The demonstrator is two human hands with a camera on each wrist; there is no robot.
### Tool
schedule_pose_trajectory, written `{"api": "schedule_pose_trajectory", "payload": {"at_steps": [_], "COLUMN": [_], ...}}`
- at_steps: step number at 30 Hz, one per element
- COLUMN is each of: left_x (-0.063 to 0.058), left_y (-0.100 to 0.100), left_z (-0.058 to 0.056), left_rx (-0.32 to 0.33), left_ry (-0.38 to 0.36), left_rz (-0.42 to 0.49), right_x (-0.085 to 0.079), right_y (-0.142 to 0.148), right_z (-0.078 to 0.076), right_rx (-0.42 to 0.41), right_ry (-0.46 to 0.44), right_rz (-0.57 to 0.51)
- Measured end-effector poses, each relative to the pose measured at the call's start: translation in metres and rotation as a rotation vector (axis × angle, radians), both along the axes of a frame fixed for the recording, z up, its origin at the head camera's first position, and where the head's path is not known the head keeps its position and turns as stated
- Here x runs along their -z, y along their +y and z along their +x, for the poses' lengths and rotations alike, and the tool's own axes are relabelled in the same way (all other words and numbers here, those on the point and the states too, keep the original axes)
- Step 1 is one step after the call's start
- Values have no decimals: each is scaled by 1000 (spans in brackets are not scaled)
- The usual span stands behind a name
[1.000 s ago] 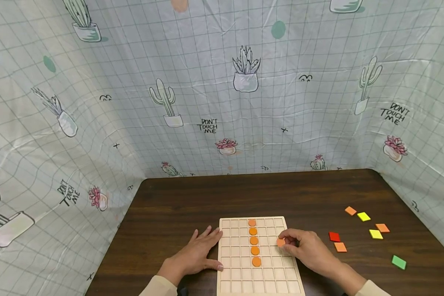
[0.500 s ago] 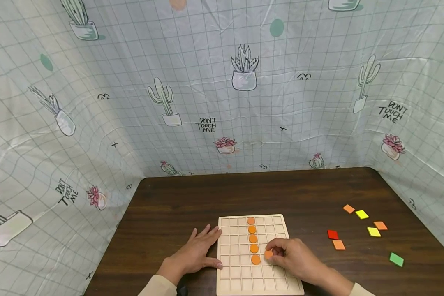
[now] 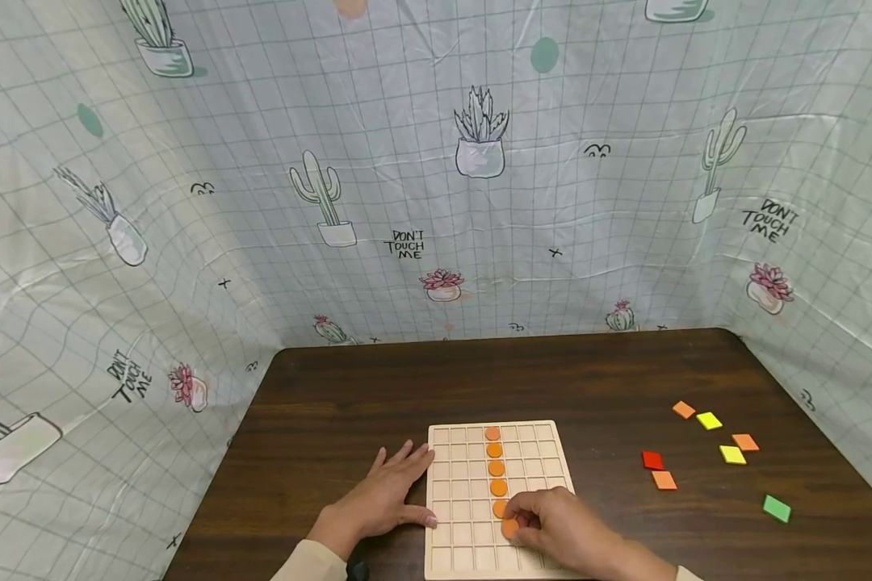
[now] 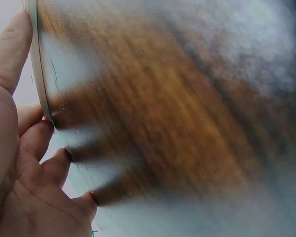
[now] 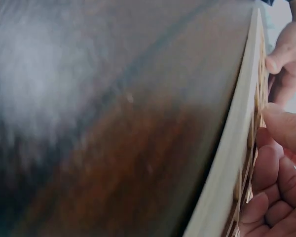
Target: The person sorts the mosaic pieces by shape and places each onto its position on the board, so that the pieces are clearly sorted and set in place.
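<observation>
A pale wooden board (image 3: 450, 510), divided into square cells by a raised grid, lies on the dark table. Down one of its columns runs a line of orange discs (image 3: 496, 468); the nearest is partly covered by my right fingers. Just below that line, my right hand (image 3: 570, 528) pinches another orange disc (image 3: 509, 528) between thumb and fingers, low over the board. My left hand (image 3: 378, 502) rests with spread fingers along the board's left side, thumb and fingertip at its edge. The left wrist view shows that thumb (image 4: 12, 54) against the board's edge (image 4: 38, 64).
Right of the board lie loose square tiles: a red one (image 3: 652, 460), a green one (image 3: 777, 508), yellow ones (image 3: 732, 455) and orange ones (image 3: 664, 480). A cactus-print curtain (image 3: 378, 202) surrounds the table (image 3: 334, 387) at the back and sides.
My right hand has carried the orange disc left and nearer to me, from the board's right side to the bottom of the disc column. The left hand stays in place.
</observation>
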State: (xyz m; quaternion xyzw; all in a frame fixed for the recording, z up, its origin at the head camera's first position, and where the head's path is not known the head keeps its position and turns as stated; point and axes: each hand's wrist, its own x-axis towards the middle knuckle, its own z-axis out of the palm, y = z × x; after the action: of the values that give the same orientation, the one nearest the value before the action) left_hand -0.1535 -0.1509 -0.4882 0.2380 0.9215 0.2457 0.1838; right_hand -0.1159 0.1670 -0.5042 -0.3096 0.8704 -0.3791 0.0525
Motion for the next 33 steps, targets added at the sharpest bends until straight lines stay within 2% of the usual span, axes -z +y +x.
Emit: {"api": "schedule_pose_trajectory", "payload": {"at_steps": [6,17,23,33], "left_x": [1,1,1,3], "left_y": [1,0,1,-1], "left_z": [-3,0,-1,0], "left_rx": [-5,7,2,5], "left_ry": [11,17,9,21], "left_rz": [-3,-2,6,3], "right_x": [3,7,7,10], "right_y": [-4,-6,-5,-5], "right_z": [-2,2,2,1], "right_rx": [7,44,25,-5], "right_ry": [91,103,86,145], "right_rz": [14,3,-11,-19]}}
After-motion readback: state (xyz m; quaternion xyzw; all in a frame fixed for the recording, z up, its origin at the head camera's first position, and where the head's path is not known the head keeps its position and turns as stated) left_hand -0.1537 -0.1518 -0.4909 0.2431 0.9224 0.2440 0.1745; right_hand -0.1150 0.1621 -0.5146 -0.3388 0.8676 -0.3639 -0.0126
